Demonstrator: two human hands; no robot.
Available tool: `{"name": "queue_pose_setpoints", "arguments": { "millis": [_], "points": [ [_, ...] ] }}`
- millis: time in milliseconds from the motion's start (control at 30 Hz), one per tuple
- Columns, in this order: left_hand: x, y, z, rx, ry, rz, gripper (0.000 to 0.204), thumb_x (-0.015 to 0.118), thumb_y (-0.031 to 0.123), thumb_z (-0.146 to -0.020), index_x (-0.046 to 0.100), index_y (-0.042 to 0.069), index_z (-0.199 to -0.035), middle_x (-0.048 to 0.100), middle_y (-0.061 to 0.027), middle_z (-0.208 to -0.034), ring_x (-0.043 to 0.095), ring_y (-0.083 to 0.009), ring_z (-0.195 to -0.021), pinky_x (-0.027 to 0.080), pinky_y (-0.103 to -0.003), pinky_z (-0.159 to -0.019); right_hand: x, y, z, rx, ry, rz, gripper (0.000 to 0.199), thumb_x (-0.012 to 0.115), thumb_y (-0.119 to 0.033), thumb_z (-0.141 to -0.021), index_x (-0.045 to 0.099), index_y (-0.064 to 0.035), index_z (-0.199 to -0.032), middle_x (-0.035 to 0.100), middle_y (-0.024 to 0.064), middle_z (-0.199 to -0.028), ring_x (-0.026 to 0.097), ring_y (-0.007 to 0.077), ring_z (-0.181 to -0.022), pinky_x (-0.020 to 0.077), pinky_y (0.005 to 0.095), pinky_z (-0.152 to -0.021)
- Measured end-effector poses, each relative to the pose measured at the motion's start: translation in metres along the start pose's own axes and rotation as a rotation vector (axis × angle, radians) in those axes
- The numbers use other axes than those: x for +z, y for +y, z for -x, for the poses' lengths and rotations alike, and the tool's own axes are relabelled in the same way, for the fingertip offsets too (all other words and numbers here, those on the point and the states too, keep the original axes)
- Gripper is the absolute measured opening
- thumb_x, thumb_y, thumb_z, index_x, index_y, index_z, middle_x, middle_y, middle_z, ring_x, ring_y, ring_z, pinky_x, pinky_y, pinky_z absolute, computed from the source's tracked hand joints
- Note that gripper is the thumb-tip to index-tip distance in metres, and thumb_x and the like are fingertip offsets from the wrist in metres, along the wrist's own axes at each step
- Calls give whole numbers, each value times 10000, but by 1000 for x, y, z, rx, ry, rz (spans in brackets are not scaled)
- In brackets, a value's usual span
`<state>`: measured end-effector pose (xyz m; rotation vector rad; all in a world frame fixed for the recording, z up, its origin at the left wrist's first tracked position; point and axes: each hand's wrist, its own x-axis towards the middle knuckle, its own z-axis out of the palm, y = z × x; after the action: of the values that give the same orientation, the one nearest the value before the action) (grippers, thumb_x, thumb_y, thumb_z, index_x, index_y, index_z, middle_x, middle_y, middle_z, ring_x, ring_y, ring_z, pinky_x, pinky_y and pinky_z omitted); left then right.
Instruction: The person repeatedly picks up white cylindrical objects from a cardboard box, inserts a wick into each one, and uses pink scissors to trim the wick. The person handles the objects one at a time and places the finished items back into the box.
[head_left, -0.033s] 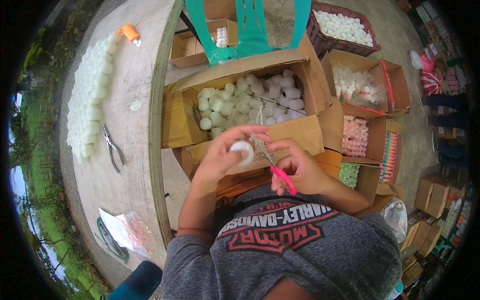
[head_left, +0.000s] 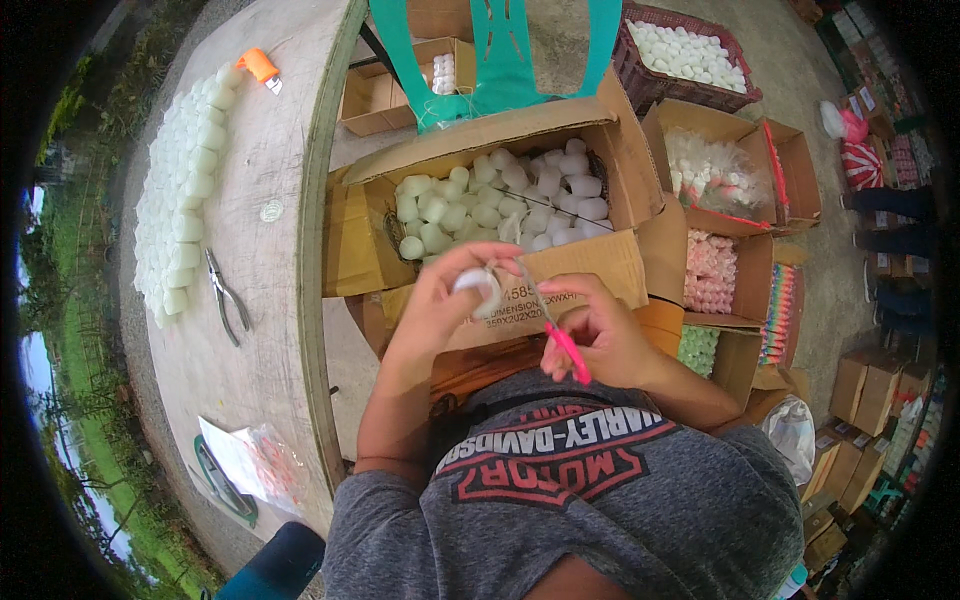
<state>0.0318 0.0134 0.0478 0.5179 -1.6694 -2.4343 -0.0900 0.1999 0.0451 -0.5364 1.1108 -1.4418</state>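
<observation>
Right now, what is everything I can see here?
white cup: one, white, in the left hand
pink tool: one, pink handle, in the right hand
big box: one, brown, full of white cups, in front of the hands
table: one, pale wood, on the left
rows of cups: many, white, on the table
pliers: one, metal, on the table
crate: one, dark red, holding white cups, top right
left hand: one, around the white cup
right hand: one, gripping the pink tool

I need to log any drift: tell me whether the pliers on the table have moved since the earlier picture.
No. The pliers lie at the same spot on the table, beside the lower end of the white block of pieces, as before.
</observation>
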Motion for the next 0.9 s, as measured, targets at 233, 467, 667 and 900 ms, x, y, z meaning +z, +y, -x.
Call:
{"name": "queue_pose_setpoints", "arguments": {
  "millis": [233, 467, 667, 900],
  "points": [
    [-7, -1, -2, 141, 115, -750, 116, 547, 2, -730, 640, -7, -798, 648, -82, -769, 611, -160, -753, 471, -286, -705, -28, -22, 8, -496, 117, 1004, 354, 734, -88, -739, 628, -66, -1076, 555, 111, -903, 622, 223, -920, 517, 328, -715],
    [14, 22, -12, 278, -532, -646, 169, 578, 47, -678, 649, 20, -829, 659, -109, -813, 624, -265, -760, 489, -350, -739, -8, -20, -12, -627, 155, 916, 244, 667, -60, -773, 598, -24, -1005, 591, 143, -964, 596, 301, -928, 480, 361, -765],
    [4, 32, -30, 9, -127, -1051, 467, 613, 97, -695, 540, 51, -1154, 652, -141, -975, 630, -319, -845, 493, -397, -791, -27, -3, -6, -355, 171, 814, 173, 610, -9, -810, 613, -22, -982, 591, 128, -853, 600, 263, -794, 474, 326, -689],
    [-94, -59, -81, 95, 189, -2005, 514, 616, 250, -799, 469, 47, -1248, 589, -170, -1087, 597, -348, -962, 497, -458, -778, -39, -3, -5, -541, 296, 889, 162, 655, -10, -801, 665, -46, -959, 556, 79, -736, 523, 195, -632, 413, 280, -575]
  ]
}}
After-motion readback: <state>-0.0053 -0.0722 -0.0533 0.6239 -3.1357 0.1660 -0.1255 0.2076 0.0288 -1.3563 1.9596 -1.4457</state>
